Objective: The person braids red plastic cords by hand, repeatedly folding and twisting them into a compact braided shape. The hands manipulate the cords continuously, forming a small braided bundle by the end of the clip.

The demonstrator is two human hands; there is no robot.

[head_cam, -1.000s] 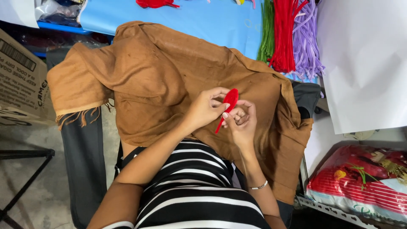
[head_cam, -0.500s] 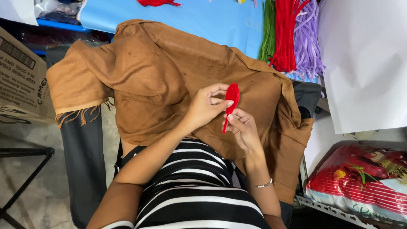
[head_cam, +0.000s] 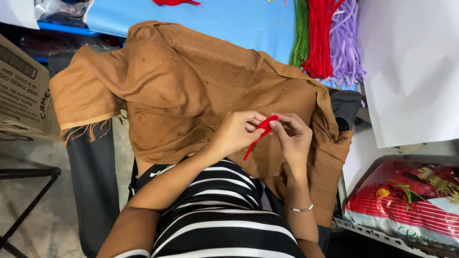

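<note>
Red pipe cleaner (head_cam: 260,130), fuzzy and thin, pinched between both hands over the lap. Lowered and laid more level than half a second ago, when held upright and higher; top end now bent into a short flattened loop between the fingertips, tail slanting down and left beneath the left hand (head_cam: 234,131). Left hand clamped on the looped end with thumb and forefinger; right hand (head_cam: 292,136) pressed close from the other side, fingertips closed on the same bend, both hands touching. Thin beaded bracelet (head_cam: 302,208) round the right wrist.

Under the hands, a brown shawl (head_cam: 191,81), soft woven cloth, rumpled in broad folds, short fringe hanging off the edge well to the left of the left hand. Below the hands, a black-and-white striped top (head_cam: 215,224), ribbed knit.

Beyond the hands, a smooth blue tabletop (head_cam: 215,19). Above and right of the right hand, bundles of pipe cleaners lying side by side: green (head_cam: 301,33), red (head_cam: 321,38), lilac (head_cam: 345,43), all bristly. Right of the right hand, a flat white sheet (head_cam: 411,71); lower right, a glossy red plastic packet (head_cam: 406,205). Far left of the left hand, a cardboard box (head_cam: 21,91).
</note>
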